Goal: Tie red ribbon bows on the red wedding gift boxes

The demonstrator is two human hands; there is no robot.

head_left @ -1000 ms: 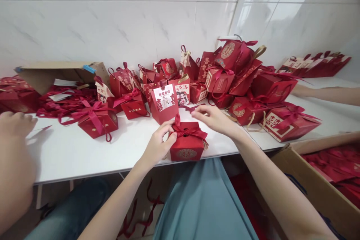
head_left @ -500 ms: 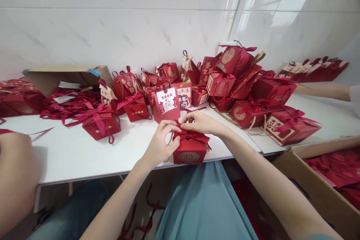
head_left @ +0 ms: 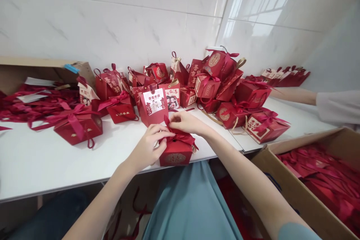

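Note:
A small red gift box with a dark red ribbon on top sits at the near edge of the white table. My left hand is closed against the box's left side, fingers pinching the ribbon. From the right, my right hand reaches over the top of the box with its fingers pinched on the same ribbon.
Many red gift boxes and bags are piled along the tiled wall. A cardboard box of loose ribbons lies at the left. Another carton of red flat packs stands at the lower right. Another person's arm rests at the far right.
Both hands have closed in on the ribbon atop the box. The view has swung right, so the other person's hand at the left is out of sight.

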